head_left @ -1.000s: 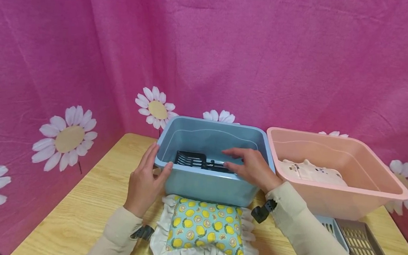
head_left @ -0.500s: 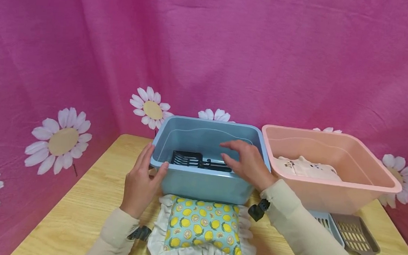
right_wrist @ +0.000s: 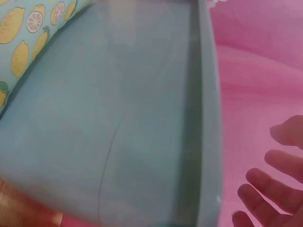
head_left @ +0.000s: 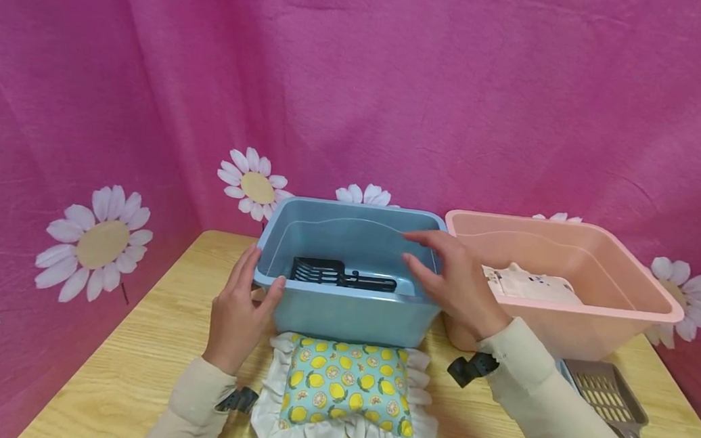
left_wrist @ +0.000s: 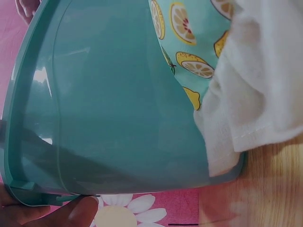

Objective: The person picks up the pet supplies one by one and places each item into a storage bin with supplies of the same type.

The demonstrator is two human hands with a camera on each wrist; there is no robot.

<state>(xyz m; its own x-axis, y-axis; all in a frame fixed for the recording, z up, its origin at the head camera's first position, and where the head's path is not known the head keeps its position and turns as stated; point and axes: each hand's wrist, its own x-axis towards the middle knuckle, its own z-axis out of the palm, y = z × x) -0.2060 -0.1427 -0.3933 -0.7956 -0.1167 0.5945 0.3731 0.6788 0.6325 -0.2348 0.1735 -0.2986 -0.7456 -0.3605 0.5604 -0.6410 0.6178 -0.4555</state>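
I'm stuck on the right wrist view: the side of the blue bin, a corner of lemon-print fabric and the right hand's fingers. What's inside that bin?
Observer: A black slotted scoop lies in the blue bin; the head view shows it.
Operator: My view has nothing on the far side. What stands to the right of that bin?
Observer: In the head view, a pink bin with a pale printed cloth item inside.
Operator: And on the table in front of the pink one?
Observer: A brown slotted scoop lies on the table there, its handle pointing toward the person.
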